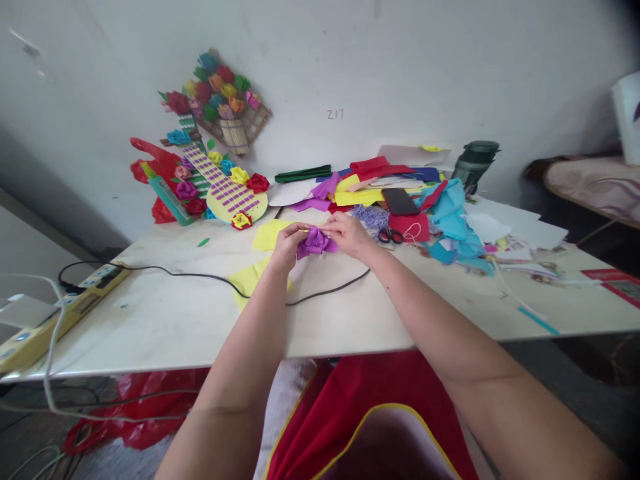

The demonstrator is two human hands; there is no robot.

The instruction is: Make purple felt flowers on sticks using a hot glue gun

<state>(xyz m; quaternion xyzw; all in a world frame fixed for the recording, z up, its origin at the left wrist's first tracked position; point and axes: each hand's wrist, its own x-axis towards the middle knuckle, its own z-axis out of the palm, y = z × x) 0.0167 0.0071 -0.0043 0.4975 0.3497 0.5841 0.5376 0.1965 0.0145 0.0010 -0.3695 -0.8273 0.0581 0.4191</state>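
Observation:
A purple paper flower [315, 242] sits between both hands above the white table [165, 320]. My left hand [287, 245] is closed on the flower's left side. My right hand [349, 235] pinches its right side with curled fingers. Yellow paper sheets [250, 277] lie under and beside the hands. A black cable [200, 275] runs across the table just in front of them.
A paper guitar decorated with paper roses [220, 180] leans on the wall at the back left. A heap of coloured paper [400, 193], scissors [391, 235] and a dark green jug [475, 163] lie at the back right. A yellow power strip [55, 313] lies at the left edge.

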